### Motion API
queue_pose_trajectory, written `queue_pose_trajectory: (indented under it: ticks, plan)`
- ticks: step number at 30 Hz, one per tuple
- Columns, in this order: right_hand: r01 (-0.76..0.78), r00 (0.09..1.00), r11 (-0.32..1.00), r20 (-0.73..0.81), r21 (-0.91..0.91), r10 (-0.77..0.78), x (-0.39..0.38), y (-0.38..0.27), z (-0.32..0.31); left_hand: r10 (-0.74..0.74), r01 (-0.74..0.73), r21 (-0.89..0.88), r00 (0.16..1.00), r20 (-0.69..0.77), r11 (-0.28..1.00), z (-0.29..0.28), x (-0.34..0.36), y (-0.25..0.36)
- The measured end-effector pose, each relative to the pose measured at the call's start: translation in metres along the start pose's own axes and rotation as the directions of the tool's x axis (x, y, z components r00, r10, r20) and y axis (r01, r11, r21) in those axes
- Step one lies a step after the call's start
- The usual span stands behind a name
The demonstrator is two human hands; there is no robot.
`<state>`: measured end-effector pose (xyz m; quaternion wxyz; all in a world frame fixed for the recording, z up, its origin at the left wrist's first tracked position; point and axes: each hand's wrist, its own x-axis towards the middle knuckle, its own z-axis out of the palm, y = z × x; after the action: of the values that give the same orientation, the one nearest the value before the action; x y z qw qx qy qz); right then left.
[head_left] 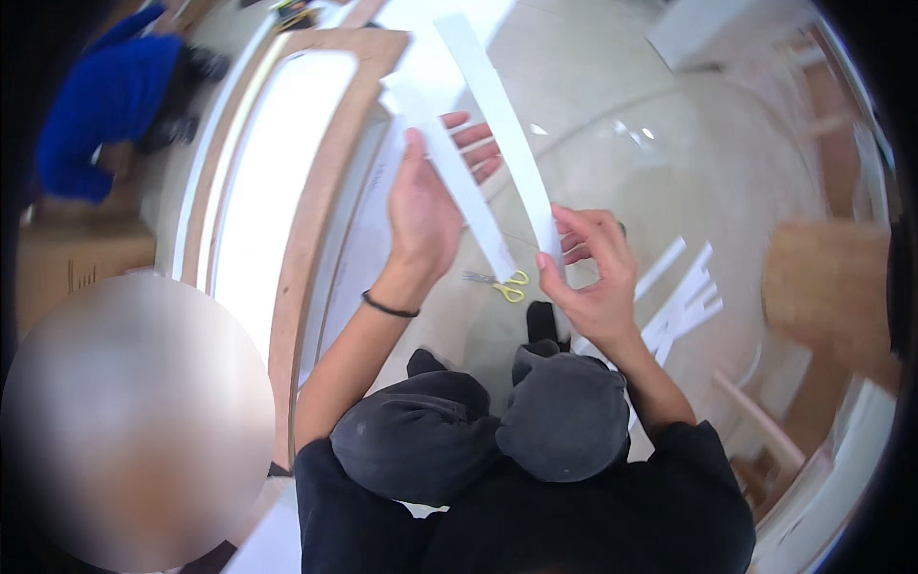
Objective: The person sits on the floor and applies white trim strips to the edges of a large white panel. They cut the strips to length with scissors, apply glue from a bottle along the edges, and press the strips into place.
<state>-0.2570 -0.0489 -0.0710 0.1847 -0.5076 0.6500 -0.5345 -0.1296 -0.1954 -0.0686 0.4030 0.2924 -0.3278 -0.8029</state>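
Observation:
My left hand [426, 215] carries a white strip [459, 187] that lies slantwise across its palm, the thumb beside it and the fingers stretched out behind. A longer white strip [502, 124] is pinched near its lower end between the thumb and fingers of my right hand [593, 268]; its other end points up and away. Below the hands, scissors [502, 285] with yellow handles lie on the floor, blades pointing left. Several loose white strips [684, 297] are fanned out on the floor at the right, partly hidden by my right forearm.
A wood-framed panel [306, 210] with a white face stands close on my left. Cardboard boxes [86, 263] are at the far left, near a person in blue [115, 96]. A brown carton [827, 297] stands at the right, and a white box [712, 33] at the far right.

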Motion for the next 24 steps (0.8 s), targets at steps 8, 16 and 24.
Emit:
queue_pose_trajectory:
  ticks: [8, 16, 24]
  plan:
    - [-0.038, 0.969, 0.998, 0.244, 0.043, 0.027, -0.002, 0.013, 0.045, 0.049, -0.051, -0.023, 0.996, -0.080, 0.998, -0.016, -0.013, 0.025]
    - [-0.045, 0.977, 0.998, 0.211, 0.048, 0.034, -0.014, 0.022, 0.053, 0.028, -0.030, -0.067, 0.999, -0.028, 0.997, -0.013, -0.009, 0.004]
    - [-0.015, 0.984, 0.994, 0.179, 0.108, -0.004, -0.011, 0.024, 0.056, 0.096, -0.099, -0.080, 0.995, -0.038, 0.992, -0.012, -0.011, 0.002]
